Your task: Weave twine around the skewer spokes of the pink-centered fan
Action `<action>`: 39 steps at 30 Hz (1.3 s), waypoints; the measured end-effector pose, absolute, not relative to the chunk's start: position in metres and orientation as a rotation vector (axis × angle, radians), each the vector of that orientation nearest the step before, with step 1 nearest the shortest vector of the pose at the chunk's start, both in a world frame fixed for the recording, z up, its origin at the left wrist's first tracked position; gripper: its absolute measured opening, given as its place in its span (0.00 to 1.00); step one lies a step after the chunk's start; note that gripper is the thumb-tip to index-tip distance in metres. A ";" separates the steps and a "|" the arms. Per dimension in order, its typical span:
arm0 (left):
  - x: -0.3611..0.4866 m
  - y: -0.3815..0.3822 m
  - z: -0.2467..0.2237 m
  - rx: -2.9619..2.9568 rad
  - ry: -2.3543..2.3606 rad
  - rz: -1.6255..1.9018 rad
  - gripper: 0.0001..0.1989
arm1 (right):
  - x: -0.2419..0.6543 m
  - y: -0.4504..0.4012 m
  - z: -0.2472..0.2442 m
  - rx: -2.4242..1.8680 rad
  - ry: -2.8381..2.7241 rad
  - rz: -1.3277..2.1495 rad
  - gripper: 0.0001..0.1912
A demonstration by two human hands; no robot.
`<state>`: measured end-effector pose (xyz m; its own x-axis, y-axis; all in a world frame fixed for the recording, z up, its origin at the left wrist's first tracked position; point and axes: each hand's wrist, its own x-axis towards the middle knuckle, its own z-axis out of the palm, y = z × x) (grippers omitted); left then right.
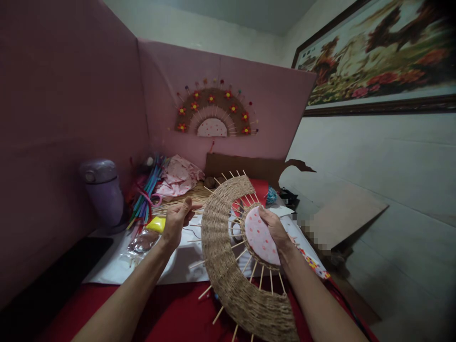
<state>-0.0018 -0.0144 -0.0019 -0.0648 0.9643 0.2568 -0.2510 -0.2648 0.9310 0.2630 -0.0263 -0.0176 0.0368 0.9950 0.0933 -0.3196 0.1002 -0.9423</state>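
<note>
A: Nearest item?
B: Woven fan [217, 232], a half ring with bare sticks protruding from its outer edge, held tilted above the red cloth [164, 308] and white sheet [110, 266]

A: Grip?
B: Right hand [274, 228] closed on the fan's pink spotted core [260, 237], thumb on its face. Left hand [176, 221] raised at the outer sticks, thumb and fingers drawn together; whether a stick is pinched there, I cannot tell

A: Beyond the hands?
B: Yellow packet [156, 224] near the left wrist. Further back, coloured stems [149, 183], a purple bottle [103, 194] left of them, a crumpled spotted cloth [181, 175] right

A: Rear?
B: Brown cardboard [245, 166] before a pink panel [160, 85]. The panel bears a second fan [220, 99] with red flowers. Framed picture [374, 61] on the right wall
</note>
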 end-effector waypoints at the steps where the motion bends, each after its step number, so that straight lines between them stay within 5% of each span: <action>1: -0.002 -0.014 -0.002 1.185 0.901 1.538 0.28 | 0.263 -0.026 -0.018 -0.912 -1.000 1.259 0.17; 23: 0.001 -0.015 -0.002 1.296 0.962 1.437 0.21 | 0.260 -0.028 -0.012 -0.953 -0.976 1.217 0.19; 39: 0.002 -0.016 -0.003 1.060 0.830 1.348 0.25 | 0.260 -0.028 -0.013 -0.931 -0.935 1.239 0.20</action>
